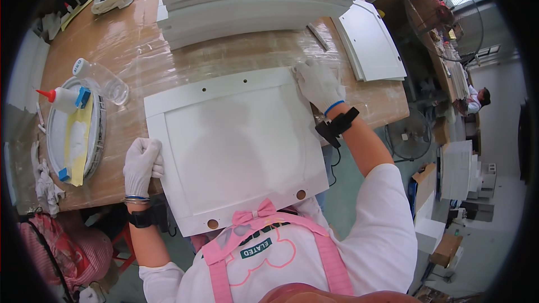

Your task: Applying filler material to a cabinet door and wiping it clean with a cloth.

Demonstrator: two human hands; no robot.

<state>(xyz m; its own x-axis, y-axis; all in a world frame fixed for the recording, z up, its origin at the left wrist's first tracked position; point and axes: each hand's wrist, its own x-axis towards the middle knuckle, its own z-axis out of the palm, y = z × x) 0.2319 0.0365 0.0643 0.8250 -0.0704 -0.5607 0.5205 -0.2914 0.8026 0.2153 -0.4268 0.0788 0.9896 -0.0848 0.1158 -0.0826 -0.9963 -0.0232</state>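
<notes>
A white framed panel (238,140), like a cabinet door, lies partly on the table and overhangs its front edge toward my body. Two small dark holes show near its far edge and two larger round holes near its near corners. My gloved left hand (142,161) is closed on the panel's left edge, the fingertips partly hidden. At the far right corner, my gloved right hand (319,85) grips the edge with bent fingers.
A tall stack of white panels (252,8) stands at the back, with more panels (373,42) at the right. On the left are a clear bottle (109,84), a red-tipped squeeze bottle (63,100) and an oval tray (99,146). Fans (409,133) stand to the right.
</notes>
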